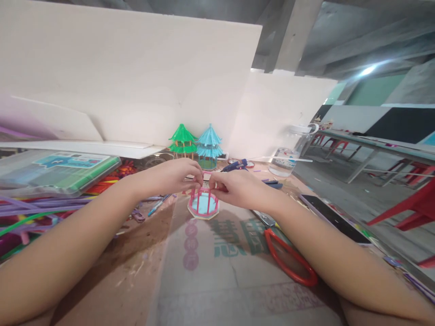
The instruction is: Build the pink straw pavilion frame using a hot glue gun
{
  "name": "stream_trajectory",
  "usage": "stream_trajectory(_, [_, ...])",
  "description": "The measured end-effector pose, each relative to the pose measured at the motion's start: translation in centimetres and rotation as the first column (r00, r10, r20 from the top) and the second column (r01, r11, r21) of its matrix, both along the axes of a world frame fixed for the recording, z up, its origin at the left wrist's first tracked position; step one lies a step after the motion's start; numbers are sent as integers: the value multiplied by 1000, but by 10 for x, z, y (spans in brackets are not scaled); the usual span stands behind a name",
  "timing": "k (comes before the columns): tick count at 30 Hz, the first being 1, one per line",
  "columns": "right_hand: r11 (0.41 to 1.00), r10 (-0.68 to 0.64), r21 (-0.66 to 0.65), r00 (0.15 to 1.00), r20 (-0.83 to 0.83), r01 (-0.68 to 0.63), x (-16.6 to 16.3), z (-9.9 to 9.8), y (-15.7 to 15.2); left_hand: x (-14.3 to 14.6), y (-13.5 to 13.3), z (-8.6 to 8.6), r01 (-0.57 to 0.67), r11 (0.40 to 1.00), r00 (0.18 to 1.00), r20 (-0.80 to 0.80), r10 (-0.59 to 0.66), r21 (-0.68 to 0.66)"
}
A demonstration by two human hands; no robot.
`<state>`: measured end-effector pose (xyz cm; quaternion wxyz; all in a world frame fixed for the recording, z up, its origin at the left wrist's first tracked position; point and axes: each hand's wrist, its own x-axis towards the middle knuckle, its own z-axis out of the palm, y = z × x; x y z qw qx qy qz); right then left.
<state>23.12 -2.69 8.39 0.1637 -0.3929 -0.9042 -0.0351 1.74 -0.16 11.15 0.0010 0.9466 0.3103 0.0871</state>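
A small pink pavilion frame [208, 207] with upright posts stands on an octagonal base with a light blue floor, in the middle of the work surface. My left hand [181, 174] reaches its top from the left, fingers pinched at the upper rim. From the right, my right hand [231, 186] pinches the upper rim too, thumb and forefinger together. The fingertips cover part of the frame's top. Just behind stand a finished-looking green pavilion [182, 138] and a light blue pavilion [210, 144], both with tiered roofs.
Red-handled scissors [288, 262] and a phone [335, 219] lie on the right. A dark blue glue gun [234, 165] and a water bottle [284, 154] stand behind. Pipe cleaners [30, 210] and a plastic case [57, 170] crowd the left; white boards [129, 77] rise at the back.
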Motion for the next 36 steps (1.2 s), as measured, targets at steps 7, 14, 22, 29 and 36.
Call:
stream_trajectory(7, [999,33,-3,999,-14,-33,1,0,1,0,0,-1,-1,1000,1000,-7,1,4])
stream_trajectory(14, [999,41,4,999,-13,-41,1,-1,1,0,0,0,10,1000,1000,-12,-9,9])
stream_trajectory(22, [998,50,-32,998,-41,-51,1,0,2,0,2,-2,20,1000,1000,-3,-20,19])
stream_trajectory(29, [980,95,-161,986,-134,-116,4,1,8,-2,6,-4,40,999,999,21,-39,-8])
stream_trajectory(36, [991,65,-108,993,-101,-76,3,-1,8,-2,5,-4,41,999,999,6,-41,3])
